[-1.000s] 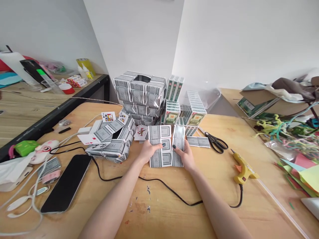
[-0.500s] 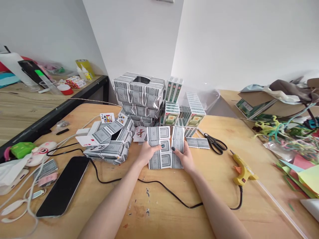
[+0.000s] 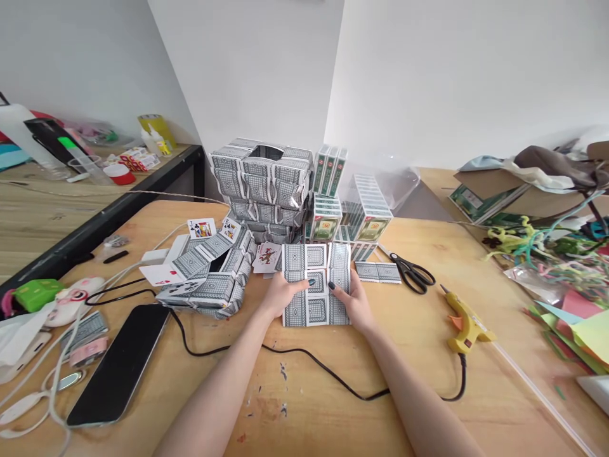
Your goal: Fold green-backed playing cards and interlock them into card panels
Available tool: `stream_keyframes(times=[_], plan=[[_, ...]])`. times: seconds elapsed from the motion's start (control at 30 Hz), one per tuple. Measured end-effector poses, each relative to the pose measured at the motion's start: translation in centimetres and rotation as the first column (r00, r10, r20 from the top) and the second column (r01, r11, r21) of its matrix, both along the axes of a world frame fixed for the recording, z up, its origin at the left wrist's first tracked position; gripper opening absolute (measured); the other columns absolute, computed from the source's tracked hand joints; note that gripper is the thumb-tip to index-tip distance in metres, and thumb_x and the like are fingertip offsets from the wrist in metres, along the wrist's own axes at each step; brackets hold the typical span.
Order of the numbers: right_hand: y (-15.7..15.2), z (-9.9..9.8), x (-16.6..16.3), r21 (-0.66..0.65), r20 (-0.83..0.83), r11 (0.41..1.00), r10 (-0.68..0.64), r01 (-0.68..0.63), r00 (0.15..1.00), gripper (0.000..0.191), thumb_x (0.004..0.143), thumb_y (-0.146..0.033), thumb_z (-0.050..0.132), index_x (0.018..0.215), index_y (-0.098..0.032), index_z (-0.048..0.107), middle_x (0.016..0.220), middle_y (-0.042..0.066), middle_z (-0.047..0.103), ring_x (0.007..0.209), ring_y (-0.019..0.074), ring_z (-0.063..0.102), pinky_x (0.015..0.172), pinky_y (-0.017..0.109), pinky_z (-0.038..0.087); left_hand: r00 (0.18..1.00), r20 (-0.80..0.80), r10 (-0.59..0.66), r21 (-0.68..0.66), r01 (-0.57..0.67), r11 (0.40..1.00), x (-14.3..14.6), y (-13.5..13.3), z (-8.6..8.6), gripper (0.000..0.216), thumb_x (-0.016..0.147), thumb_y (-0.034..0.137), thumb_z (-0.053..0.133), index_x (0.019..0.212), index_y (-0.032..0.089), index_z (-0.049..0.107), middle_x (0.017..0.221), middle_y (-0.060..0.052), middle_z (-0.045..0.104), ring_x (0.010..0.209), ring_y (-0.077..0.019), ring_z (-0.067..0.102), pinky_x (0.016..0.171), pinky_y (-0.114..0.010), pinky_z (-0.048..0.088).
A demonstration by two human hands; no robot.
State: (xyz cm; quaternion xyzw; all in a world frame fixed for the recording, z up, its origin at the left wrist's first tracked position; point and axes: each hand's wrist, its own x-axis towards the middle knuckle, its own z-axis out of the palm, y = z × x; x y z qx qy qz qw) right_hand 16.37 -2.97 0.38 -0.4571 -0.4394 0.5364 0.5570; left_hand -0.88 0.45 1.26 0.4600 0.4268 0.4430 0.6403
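Note:
Between my hands is a panel of joined playing cards (image 3: 317, 311), patterned backs facing me, held up above the table. My left hand (image 3: 281, 295) grips its left side, thumb across the front and fingers behind. On the right edge my right hand (image 3: 356, 303) closes the same way, its thumb on the right-hand column. Behind the panel rise stacked boxes made of cards (image 3: 261, 184) and several packs of cards (image 3: 373, 216). To the left lies another card-built piece (image 3: 214, 289) with loose cards on top. A joker card (image 3: 267, 255) lies just left of the panel.
On the right are black-handled scissors (image 3: 413, 274), a joined card strip (image 3: 377, 272) and a yellow glue gun (image 3: 467, 324), whose black cable (image 3: 314, 357) crosses in front. A phone (image 3: 118, 368) and white cables lie left. Coloured paper (image 3: 578, 324) and a cardboard box (image 3: 504, 184) sit far right.
Both hands keep the same hold on the card panel. The right-hand column now sits closer against the middle one. The view has shifted slightly.

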Motion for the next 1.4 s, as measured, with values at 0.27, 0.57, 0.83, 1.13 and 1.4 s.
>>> stream_keyframes(times=[0.27, 0.57, 0.83, 1.13, 1.4], plan=[[0.04, -0.1, 0.08, -0.008, 0.001, 1.0, -0.025, 0.025, 1.0, 0.047, 0.071, -0.039, 0.065, 0.113, -0.027, 0.048, 0.113, 0.004, 0.06, 0.106, 0.024, 0.054, 0.092, 0.041, 0.044, 0.99, -0.108, 0.089, 0.089, -0.079, 0.993, 0.24, -0.35, 0.6, 0.035, 0.061, 0.024, 0.07, 0.095, 0.015, 0.065, 0.105, -0.009, 0.067, 0.099, -0.0255, 0.06, 0.089, -0.038, 0.046], [0.13, -0.4, 0.01, 0.025, -0.013, 0.998, -0.058, 0.058, 0.998, 0.042, 0.072, -0.037, 0.064, 0.109, -0.027, 0.048, 0.114, 0.003, 0.059, 0.109, 0.0244, 0.052, 0.094, 0.041, 0.042, 0.96, -0.201, 0.194, 0.196, -0.155, 0.968, 0.38, -0.56, 0.29, 0.033, 0.063, 0.024, 0.068, 0.095, 0.016, 0.065, 0.105, -0.008, 0.066, 0.1, -0.0242, 0.06, 0.092, -0.037, 0.043], [0.07, -0.16, -0.06, 0.057, -0.001, 0.996, -0.068, 0.068, 0.998, 0.041, 0.073, -0.036, 0.064, 0.109, -0.028, 0.048, 0.114, 0.002, 0.058, 0.108, 0.0229, 0.053, 0.094, 0.04, 0.041, 0.954, -0.211, 0.214, 0.216, -0.168, 0.962, 0.44, -0.7, 0.37, 0.031, 0.064, 0.025, 0.067, 0.094, 0.016, 0.066, 0.103, -0.008, 0.067, 0.099, -0.0252, 0.06, 0.09, -0.038, 0.044], [0.13, -0.42, 0.01, 0.061, 0.061, 0.998, -0.039, 0.035, 0.997, 0.045, 0.073, -0.038, 0.064, 0.112, -0.026, 0.047, 0.114, 0.004, 0.058, 0.107, 0.0229, 0.053, 0.092, 0.038, 0.043, 0.976, -0.169, 0.138, 0.186, -0.106, 0.977, 0.37, -0.42, -0.23, 0.036, 0.065, 0.025, 0.068, 0.099, 0.014, 0.063, 0.108, -0.009, 0.065, 0.101, -0.0249, 0.06, 0.091, -0.039, 0.044], [-0.1, -0.39, -0.05, -0.001, 0.029, 1.0, -0.007, 0.007, 1.0, 0.045, 0.072, -0.035, 0.065, 0.113, -0.028, 0.048, 0.113, 0.002, 0.06, 0.101, 0.0229, 0.057, 0.087, 0.038, 0.046, 0.998, -0.068, 0.007, 0.052, -0.003, 0.999, 0.12, -0.2, -0.22, 0.039, 0.064, 0.024, 0.07, 0.1, 0.014, 0.063, 0.111, -0.01, 0.064, 0.101, -0.0261, 0.06, 0.088, -0.039, 0.046]])
